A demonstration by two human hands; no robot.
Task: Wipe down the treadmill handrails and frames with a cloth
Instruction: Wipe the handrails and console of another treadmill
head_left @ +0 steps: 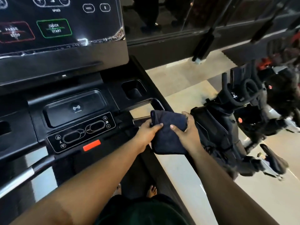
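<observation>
A folded dark navy cloth (168,132) is held between both hands just right of the treadmill console. My left hand (149,129) grips its left edge, thumb on top. My right hand (186,132) grips its right side, fingers curled over the top edge. Behind the cloth, the short metal sensor handrail (140,119) sticks out from the console, partly hidden by the cloth. The black right side frame (155,88) runs diagonally from the console toward me. Another grey-tipped handrail (27,172) lies at the lower left.
The treadmill console (78,111) has a recessed tray, control buttons and a red safety tab (91,145). A cup holder (134,89) sits by the right frame. The touchscreen (53,28) shows Quick Start. An exercise bike (243,124) stands close on the right. My bare foot (151,191) is below.
</observation>
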